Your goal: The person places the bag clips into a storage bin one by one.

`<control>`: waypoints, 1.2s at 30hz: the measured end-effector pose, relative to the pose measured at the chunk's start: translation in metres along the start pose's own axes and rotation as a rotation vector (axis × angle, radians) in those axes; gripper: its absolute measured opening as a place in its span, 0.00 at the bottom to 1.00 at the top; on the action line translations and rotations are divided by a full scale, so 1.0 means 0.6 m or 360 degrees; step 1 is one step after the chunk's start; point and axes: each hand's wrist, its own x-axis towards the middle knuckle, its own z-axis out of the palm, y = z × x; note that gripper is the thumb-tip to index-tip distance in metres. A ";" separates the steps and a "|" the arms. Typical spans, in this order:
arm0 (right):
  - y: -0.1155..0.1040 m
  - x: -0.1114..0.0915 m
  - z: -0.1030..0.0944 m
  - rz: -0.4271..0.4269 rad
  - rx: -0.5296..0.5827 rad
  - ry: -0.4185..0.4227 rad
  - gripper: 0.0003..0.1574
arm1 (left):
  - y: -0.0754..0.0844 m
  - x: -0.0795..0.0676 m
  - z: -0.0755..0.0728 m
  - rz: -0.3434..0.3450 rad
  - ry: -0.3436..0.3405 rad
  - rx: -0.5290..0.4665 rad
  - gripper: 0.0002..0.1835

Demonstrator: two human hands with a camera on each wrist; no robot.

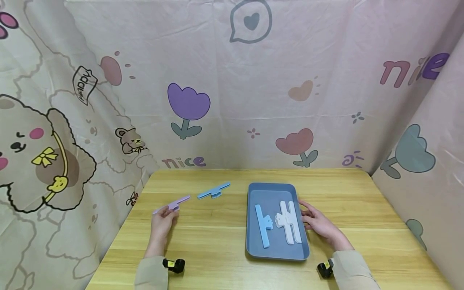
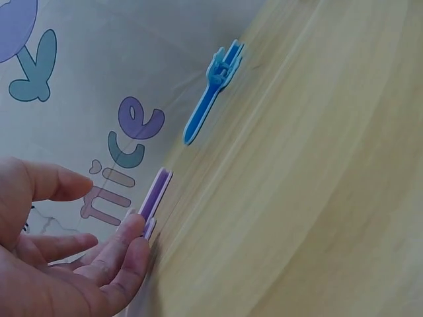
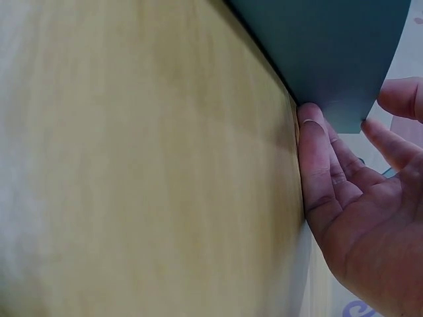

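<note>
My left hand (image 1: 163, 220) is at a purple sealing clip (image 1: 182, 200) on the left of the table. In the left wrist view its fingertips overlap the near end of the purple clip (image 2: 156, 190), with a wide gap between the spread fingers. A blue clip (image 1: 214, 191) lies just beyond it to the right. My right hand (image 1: 320, 223) is at the right side of a grey-blue tray (image 1: 277, 257); in the right wrist view extended fingertips touch the tray's outer wall (image 3: 330, 59). Inside the tray lie a blue clip (image 1: 262, 226) and two white clips (image 1: 286, 223) side by side.
The wooden table (image 1: 210, 249) reaches back to a printed cloth (image 1: 232, 100), which also hangs along the left and right sides. Each wrist wears a small black camera, such as the left one (image 1: 175, 265).
</note>
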 end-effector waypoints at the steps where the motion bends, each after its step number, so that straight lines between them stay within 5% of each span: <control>1: 0.000 0.000 0.000 -0.0001 -0.0004 -0.0003 0.39 | 0.000 0.003 0.000 -0.0003 0.0013 -0.0001 0.35; 14: -0.004 -0.004 0.001 -0.0008 0.0022 -0.0028 0.40 | -0.002 0.040 0.005 -0.0040 0.0035 0.0037 0.36; 20: -0.001 -0.001 0.001 -0.0003 -0.0002 -0.0013 0.39 | -0.004 0.053 -0.001 0.0012 0.0141 -0.0024 0.35; 27: 0.000 0.000 0.000 -0.0005 0.0012 -0.0023 0.40 | -0.003 0.065 -0.012 0.0008 0.0253 0.0128 0.37; 36: 0.000 0.001 0.000 0.0006 0.0008 0.0006 0.39 | -0.002 0.066 -0.013 0.0043 0.0393 0.0531 0.35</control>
